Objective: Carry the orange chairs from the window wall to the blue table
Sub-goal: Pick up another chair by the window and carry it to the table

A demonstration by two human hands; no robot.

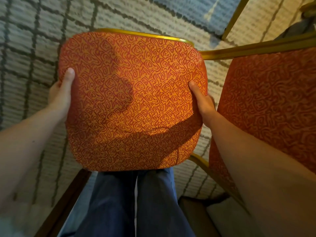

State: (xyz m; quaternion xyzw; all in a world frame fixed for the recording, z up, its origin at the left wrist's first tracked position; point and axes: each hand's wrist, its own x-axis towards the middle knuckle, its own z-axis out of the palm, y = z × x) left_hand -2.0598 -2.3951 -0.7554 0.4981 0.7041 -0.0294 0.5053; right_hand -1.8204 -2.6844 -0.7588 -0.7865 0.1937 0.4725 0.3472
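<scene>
Orange chair [133, 100] gripped by its seat, above the patterned carpet [25, 48].
The left hand [59, 94] and right hand [203, 103] clasp its side edges, thumbs on top, fingers hidden beneath; a second orange chair [270, 100] stands just right of it, and the person's legs [136, 202] show under its near edge.

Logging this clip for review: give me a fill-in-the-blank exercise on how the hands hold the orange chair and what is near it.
1. The left hand and right hand grip opposite sides of the ____ of the orange chair.
2. The second orange chair stands on the person's ____ side.
3. The person's trousers are ____ in colour.
Missing words: seat; right; blue.
</scene>
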